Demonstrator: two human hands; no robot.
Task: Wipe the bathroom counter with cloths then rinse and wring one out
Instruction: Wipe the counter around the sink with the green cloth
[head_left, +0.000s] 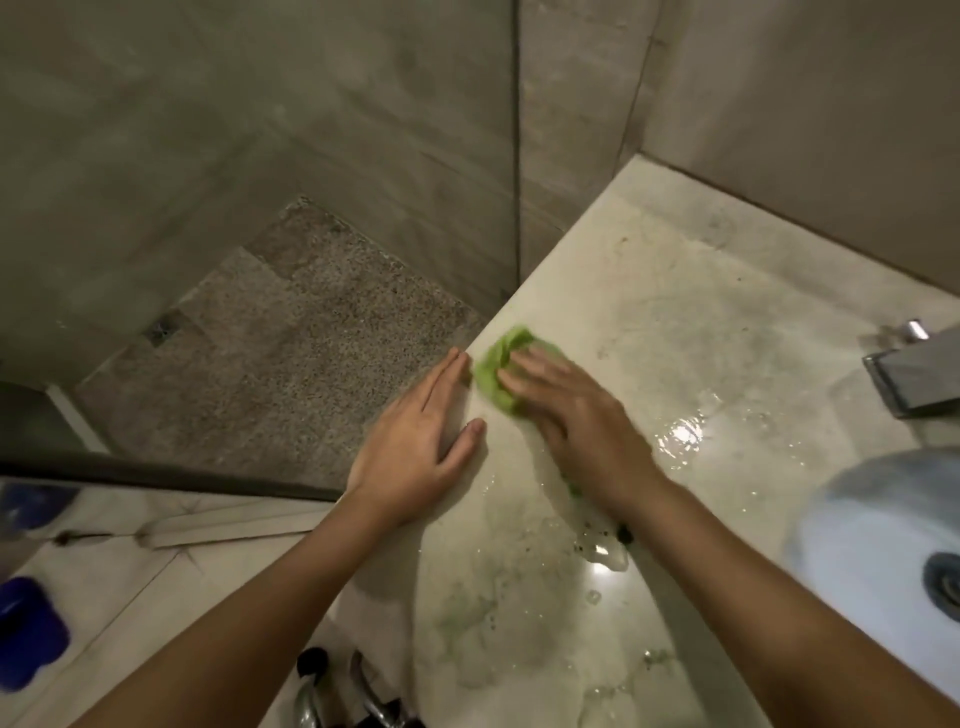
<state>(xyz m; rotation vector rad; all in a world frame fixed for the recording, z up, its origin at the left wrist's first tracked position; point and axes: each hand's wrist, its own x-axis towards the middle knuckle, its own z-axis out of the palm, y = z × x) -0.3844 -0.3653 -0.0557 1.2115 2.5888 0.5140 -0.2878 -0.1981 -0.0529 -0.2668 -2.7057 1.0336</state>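
Observation:
A crumpled green cloth (500, 368) lies on the pale stone counter (691, 322) near its left edge. My right hand (571, 415) presses flat on the cloth with straight fingers, covering its near part. My left hand (418, 441) rests open on the counter's left edge just beside the cloth, fingers straight and thumb spread onto the top. Water puddles and soapy greenish smears shine on the counter in front of and to the right of my hands.
A white basin (857, 566) with a dark drain (943, 584) sits at the lower right, a metal faucet (914, 376) behind it. A speckled shower floor (291, 353) lies left below the counter. Blue objects (28, 631) stand on the floor at lower left.

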